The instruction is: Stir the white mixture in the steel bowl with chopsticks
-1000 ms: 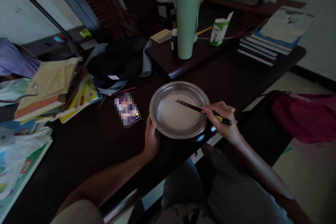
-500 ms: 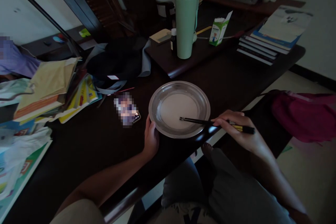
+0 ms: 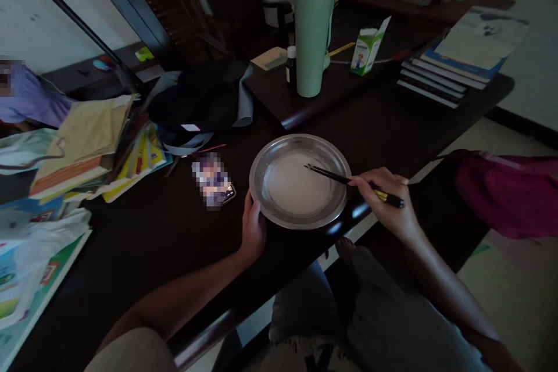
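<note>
A round metal plate (image 3: 261,161) holding a pale white liquid sits on the dark wooden table (image 3: 165,226) near its front edge. My left hand (image 3: 253,228) is curled against the plate's near-left rim, holding it. My right hand (image 3: 387,203) is closed on a pair of dark chopsticks (image 3: 335,177); their tips rest in the liquid toward the plate's right-upper part.
A phone (image 3: 214,185) lies left of the plate. Behind stand a green thermos (image 3: 312,35), a small dark bottle (image 3: 290,67) and a small carton (image 3: 367,49). Stacked books (image 3: 457,64) lie at right, piled books and bags (image 3: 82,151) at left. A pink cloth (image 3: 505,192) lies at far right.
The chopstick tips have swung from the plate's lower middle up to its right-upper part, and my right hand has moved slightly back toward the plate. The left hand has stayed on the rim.
</note>
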A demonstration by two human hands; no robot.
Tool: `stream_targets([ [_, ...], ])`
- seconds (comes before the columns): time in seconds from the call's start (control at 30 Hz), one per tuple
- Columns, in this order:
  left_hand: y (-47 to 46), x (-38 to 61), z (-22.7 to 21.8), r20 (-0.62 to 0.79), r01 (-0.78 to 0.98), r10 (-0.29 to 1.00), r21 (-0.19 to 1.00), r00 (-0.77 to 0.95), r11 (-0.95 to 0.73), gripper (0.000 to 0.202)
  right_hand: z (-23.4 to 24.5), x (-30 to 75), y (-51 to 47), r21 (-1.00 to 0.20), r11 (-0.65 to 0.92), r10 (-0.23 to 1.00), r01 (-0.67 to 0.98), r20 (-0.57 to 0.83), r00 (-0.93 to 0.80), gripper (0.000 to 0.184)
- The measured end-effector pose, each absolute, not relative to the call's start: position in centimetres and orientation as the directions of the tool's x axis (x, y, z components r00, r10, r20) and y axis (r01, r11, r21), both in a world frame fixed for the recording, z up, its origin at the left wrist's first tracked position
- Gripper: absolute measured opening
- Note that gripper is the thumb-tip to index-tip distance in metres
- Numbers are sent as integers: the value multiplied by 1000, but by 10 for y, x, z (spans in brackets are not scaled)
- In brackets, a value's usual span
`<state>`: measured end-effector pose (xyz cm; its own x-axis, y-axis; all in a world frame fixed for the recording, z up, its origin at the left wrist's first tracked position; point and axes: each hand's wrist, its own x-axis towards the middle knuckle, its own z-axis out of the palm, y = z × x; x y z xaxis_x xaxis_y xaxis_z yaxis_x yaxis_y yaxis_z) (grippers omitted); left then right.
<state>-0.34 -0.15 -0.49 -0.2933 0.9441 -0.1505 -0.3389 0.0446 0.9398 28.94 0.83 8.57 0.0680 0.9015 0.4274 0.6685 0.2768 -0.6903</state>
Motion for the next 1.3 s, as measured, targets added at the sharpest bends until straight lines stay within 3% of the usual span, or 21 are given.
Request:
stream_targets([
  [0.2,-1,-4,-6,-163,-367,943,929,-291,48,54,114,325,-15,-794,224,959,565,281,16,29],
  [0.37,-1,-5,-8,-151,-347,945,937,-289,44,55,105,305,-15,-826,328,945,458,287,-159,32],
  [0.57,-1,-3,-8,-152,-351,942,936,-298,40,54,72,267,5,-740,343,932,578,343,-115,38],
  [0.73,0,-3,-6,-150,-340,941,940,-303,40,56,74,274,9,-655,287,897,699,440,44,34],
  [0.9,-1,-5,-6,-155,-360,949,932,-276,47,58,101,309,-7,-716,208,920,667,375,116,38],
  [1.1,-1,-4,-6,-139,-330,949,943,-282,40,55,117,317,-16,-829,195,979,524,196,-54,39],
  [1.3,-1,-4,-5,-166,-338,945,939,-283,63,54,84,270,0,-762,322,943,562,313,-116,40],
])
